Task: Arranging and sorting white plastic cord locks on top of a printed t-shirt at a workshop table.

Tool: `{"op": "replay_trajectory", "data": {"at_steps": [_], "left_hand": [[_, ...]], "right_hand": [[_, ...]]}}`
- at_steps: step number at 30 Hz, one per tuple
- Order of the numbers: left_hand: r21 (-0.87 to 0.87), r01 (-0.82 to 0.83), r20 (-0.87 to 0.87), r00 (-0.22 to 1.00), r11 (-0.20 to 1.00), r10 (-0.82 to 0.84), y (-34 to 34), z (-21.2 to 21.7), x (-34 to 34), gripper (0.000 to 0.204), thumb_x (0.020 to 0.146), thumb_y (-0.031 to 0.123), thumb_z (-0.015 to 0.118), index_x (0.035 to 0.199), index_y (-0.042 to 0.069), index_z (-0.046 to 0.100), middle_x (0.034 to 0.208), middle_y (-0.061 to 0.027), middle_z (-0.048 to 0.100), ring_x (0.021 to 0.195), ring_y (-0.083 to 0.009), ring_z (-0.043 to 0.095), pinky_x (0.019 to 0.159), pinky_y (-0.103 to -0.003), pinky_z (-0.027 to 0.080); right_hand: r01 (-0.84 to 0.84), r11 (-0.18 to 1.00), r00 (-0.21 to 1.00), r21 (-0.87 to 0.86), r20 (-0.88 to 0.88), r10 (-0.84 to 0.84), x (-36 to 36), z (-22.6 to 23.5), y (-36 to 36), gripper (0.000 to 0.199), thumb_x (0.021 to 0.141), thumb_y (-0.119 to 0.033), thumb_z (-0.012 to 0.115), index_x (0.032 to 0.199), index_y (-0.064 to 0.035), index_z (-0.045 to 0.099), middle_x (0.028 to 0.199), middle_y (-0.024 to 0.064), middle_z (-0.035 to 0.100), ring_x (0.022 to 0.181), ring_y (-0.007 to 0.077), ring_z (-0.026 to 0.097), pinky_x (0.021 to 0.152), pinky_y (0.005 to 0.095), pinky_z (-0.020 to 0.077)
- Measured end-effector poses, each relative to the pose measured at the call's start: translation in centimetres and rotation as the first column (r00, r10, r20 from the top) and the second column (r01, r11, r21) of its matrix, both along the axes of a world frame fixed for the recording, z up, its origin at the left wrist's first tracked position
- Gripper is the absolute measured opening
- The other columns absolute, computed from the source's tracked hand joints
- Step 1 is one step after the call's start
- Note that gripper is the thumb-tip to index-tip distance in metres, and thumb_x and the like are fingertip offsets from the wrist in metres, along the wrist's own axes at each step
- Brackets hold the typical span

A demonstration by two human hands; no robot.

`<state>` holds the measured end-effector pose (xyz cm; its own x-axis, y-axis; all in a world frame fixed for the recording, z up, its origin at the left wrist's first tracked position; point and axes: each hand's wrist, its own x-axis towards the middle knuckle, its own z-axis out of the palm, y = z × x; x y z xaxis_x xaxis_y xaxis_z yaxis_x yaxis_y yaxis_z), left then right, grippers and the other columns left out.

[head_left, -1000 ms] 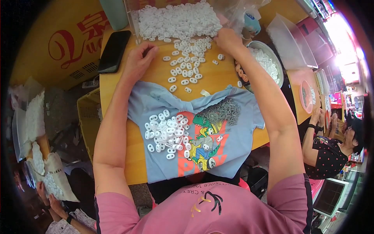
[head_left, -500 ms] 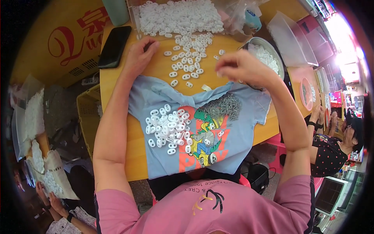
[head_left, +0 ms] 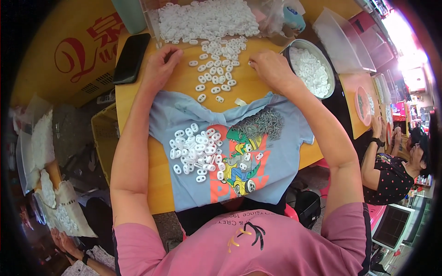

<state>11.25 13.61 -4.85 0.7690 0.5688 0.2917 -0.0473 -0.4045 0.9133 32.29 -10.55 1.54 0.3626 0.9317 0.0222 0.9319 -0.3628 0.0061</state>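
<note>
My left hand (head_left: 161, 66) rests on the yellow tabletop at the left, its fingers curled in; whatever they may hold is hidden. Across the loose white pieces, my right hand (head_left: 272, 68) is bent down to the table with its fingertips closed on a small white plastic piece (head_left: 250, 63). Between the hands lie scattered white two-hole oval plastic pieces (head_left: 215, 71). A grey-blue printed T-shirt (head_left: 193, 195) is spread over the near table edge. It carries a heap of white ovals (head_left: 195, 149) and a pile of grey screws (head_left: 262, 125).
A clear bin (head_left: 149, 20) full of white pieces stands behind, beside a green bottle (head_left: 129, 16). A black phone (head_left: 132, 58) lies left. At the right are a round metal bowl (head_left: 331, 76) with white pieces and a clear tub (head_left: 343, 43). Other people work at both sides.
My right hand has come down from above the table onto the small loose pieces, uncovering the bowl. My left hand has hardly moved.
</note>
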Motion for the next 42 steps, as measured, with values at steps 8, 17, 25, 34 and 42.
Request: {"op": "replay_trajectory", "data": {"at_steps": [8,17,25,34,42], "left_hand": [[0.029,-0.010,-0.025,1.000,1.000,0.010,0.2,-0.2,0.1,0.022,0.097,0.021,0.067,0.101,-0.001,0.067,0.074,0.0003,0.061,0.070,-0.0074,0.051,0.063,-0.025,0.043],[0.021,-0.012,-0.024,1.000,1.000,0.012,-0.2,0.1,0.1,0.022,0.098,0.020,0.066,0.101,-0.001,0.067,0.074,0.0011,0.059,0.070,-0.0071,0.051,0.062,-0.025,0.042],[-0.005,-0.001,-0.045,0.999,1.000,0.001,0.0,0.2,-0.1,0.021,0.098,0.020,0.066,0.102,-0.001,0.067,0.073,0.0017,0.058,0.068,-0.0064,0.049,0.060,-0.024,0.041],[0.051,-0.007,-0.007,1.000,0.999,0.007,0.4,-0.5,0.3,0.023,0.097,0.022,0.067,0.104,-0.001,0.067,0.073,-0.0013,0.061,0.068,-0.0088,0.051,0.060,-0.028,0.042],[0.054,-0.020,-0.011,1.000,0.998,0.021,0.3,-0.7,0.3,0.022,0.097,0.022,0.067,0.101,0.000,0.067,0.070,-0.0013,0.060,0.065,-0.0082,0.050,0.059,-0.027,0.042]], "right_hand": [[-0.131,0.979,0.933,0.157,-0.314,0.175,-1.5,3.1,-2.6,0.021,0.093,-0.018,0.064,0.102,-0.0012,0.071,0.090,0.0166,0.069,0.081,0.0341,0.067,0.074,0.0424,0.0539],[-0.288,0.957,0.808,-0.025,-0.543,0.229,-2.2,5.5,-4.9,0.021,0.091,-0.009,0.064,0.108,0.0000,0.072,0.092,0.0121,0.073,0.071,0.0244,0.069,0.066,0.0363,0.0547],[-0.106,0.976,0.977,-0.192,0.164,0.139,2.5,1.0,1.8,0.019,0.085,-0.009,0.061,0.101,-0.0028,0.070,0.097,0.0186,0.070,0.096,0.0393,0.067,0.080,0.0485,0.0531],[-0.151,0.987,0.985,0.054,-0.076,0.155,3.3,2.3,1.5,0.020,0.088,-0.012,0.063,0.101,0.0007,0.069,0.095,0.0185,0.072,0.090,0.0357,0.069,0.079,0.0435,0.0540],[-0.376,0.918,0.657,-0.123,-0.734,0.171,-4.9,7.7,-5.1,0.018,0.089,-0.011,0.068,0.101,0.0016,0.071,0.089,0.0111,0.073,0.081,0.0207,0.069,0.074,0.0337,0.0536]]}}
